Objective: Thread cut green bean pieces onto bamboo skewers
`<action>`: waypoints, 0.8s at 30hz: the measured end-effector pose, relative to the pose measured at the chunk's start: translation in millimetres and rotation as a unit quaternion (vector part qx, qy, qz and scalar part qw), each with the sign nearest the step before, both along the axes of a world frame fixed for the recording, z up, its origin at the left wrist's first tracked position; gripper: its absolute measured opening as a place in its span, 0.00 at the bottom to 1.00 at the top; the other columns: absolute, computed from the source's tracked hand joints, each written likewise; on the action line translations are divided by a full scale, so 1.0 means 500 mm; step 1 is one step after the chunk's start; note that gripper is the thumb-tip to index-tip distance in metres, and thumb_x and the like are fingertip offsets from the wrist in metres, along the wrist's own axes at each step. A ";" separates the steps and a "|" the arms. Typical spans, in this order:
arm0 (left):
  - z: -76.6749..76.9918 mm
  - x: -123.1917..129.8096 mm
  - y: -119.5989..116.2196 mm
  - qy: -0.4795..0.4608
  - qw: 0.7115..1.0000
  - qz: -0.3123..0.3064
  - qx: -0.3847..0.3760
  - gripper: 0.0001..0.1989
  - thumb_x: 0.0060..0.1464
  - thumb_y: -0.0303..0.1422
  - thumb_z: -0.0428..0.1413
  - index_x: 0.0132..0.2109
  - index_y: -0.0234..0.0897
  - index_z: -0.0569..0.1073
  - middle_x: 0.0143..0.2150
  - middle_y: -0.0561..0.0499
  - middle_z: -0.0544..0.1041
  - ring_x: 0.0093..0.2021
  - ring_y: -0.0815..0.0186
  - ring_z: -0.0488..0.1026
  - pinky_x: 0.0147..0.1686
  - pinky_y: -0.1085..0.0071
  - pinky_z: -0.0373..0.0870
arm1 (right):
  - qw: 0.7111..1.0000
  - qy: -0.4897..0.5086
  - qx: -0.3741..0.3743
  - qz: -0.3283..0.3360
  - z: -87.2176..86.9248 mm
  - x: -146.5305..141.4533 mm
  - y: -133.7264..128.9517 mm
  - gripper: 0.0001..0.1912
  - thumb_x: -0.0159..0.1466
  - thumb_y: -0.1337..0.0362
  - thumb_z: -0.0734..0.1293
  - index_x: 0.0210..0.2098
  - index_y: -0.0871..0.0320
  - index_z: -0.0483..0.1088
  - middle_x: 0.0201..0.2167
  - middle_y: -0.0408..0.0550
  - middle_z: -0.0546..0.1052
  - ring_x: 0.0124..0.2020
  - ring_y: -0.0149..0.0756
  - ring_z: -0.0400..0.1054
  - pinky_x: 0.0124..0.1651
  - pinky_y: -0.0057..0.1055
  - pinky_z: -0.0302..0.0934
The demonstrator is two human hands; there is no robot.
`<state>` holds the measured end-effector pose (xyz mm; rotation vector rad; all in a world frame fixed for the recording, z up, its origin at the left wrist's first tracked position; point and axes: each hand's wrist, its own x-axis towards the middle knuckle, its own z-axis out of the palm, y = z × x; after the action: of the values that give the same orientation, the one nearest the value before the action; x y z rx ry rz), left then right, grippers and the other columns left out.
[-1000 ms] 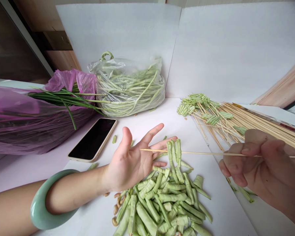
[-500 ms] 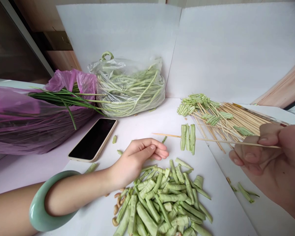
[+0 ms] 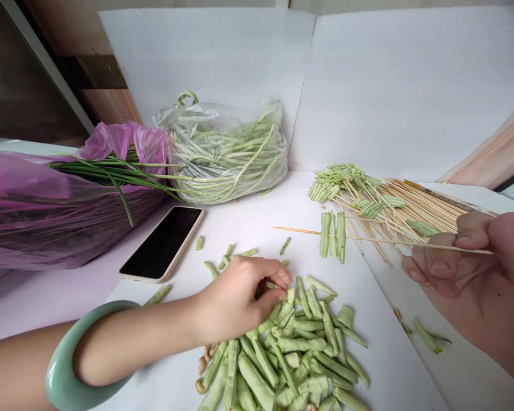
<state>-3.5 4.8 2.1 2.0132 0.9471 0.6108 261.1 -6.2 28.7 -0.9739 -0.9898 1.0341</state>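
Note:
My right hand (image 3: 462, 262) is closed around a thin bamboo skewer (image 3: 381, 242), its point aimed left. Three short green bean pieces (image 3: 333, 235) are threaded side by side on it, back from the tip. At the upper edge of a heap of cut green bean pieces (image 3: 300, 348), my left hand (image 3: 252, 294) has its thumb and fingertips pinched together on a bean piece, which they partly hide. A pale green bangle (image 3: 62, 365) circles the left wrist.
Finished bean skewers (image 3: 342, 177) lie beside a bundle of bare bamboo skewers (image 3: 424, 202). A clear bag of long beans (image 3: 235, 154), a purple bag (image 3: 68, 217) of green stalks and a phone (image 3: 163, 242) stand left and back. Loose bean scraps (image 3: 428, 335) lie right.
My left hand has lowered onto the heap and its fingers have curled from loosely extended to a pinch. The skewer with its beans has shifted slightly right with my right hand.

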 end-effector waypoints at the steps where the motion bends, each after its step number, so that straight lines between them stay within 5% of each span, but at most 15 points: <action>1: -0.002 0.000 0.001 -0.019 1.000 0.016 -0.010 0.07 0.52 0.24 0.52 0.37 0.33 0.74 0.33 0.49 0.77 0.32 0.67 0.72 0.32 0.75 0.67 | 1.000 -0.004 0.001 -0.002 0.000 0.001 0.000 0.15 0.61 0.52 0.63 0.22 0.51 0.65 0.10 0.39 0.67 0.13 0.32 0.59 0.23 0.35 0.64; 6: -0.012 0.003 0.013 -0.174 0.975 0.123 -0.057 0.07 0.54 0.28 0.54 0.41 0.33 0.73 0.37 0.47 0.75 0.39 0.65 0.72 0.39 0.73 0.67 | 1.000 -0.011 0.002 -0.015 -0.002 0.003 0.000 0.15 0.60 0.52 0.63 0.22 0.52 0.65 0.09 0.38 0.65 0.12 0.31 0.58 0.22 0.35 0.64; 10: -0.017 0.006 0.028 -0.309 0.919 0.193 -0.150 0.08 0.54 0.26 0.53 0.43 0.33 0.71 0.34 0.51 0.72 0.33 0.70 0.69 0.35 0.75 0.65 | 1.000 -0.002 -0.001 -0.022 -0.001 0.001 0.003 0.14 0.59 0.53 0.65 0.21 0.51 0.65 0.12 0.39 0.67 0.14 0.33 0.61 0.23 0.37 0.64; 13: -0.018 0.006 0.033 -0.364 0.888 0.203 -0.192 0.10 0.55 0.25 0.51 0.45 0.31 0.71 0.32 0.51 0.72 0.31 0.71 0.69 0.35 0.75 0.64 | 0.999 0.009 -0.026 -0.029 0.001 -0.002 0.004 0.14 0.57 0.55 0.67 0.20 0.52 0.64 0.12 0.39 0.67 0.16 0.35 0.64 0.23 0.37 0.65; 24: -0.008 0.008 0.031 -0.412 0.854 0.210 -0.238 0.08 0.60 0.23 0.45 0.43 0.32 0.67 0.25 0.51 0.74 0.28 0.71 0.70 0.35 0.76 0.66 | 0.998 -0.061 -0.016 -0.016 -0.013 -0.006 0.002 0.14 0.60 0.57 0.63 0.20 0.53 0.67 0.11 0.43 0.70 0.16 0.34 0.64 0.25 0.36 0.66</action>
<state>0.7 20.2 -2.1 0.9273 0.8635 1.2127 258.1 -5.3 22.5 -1.0853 -1.0578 0.9758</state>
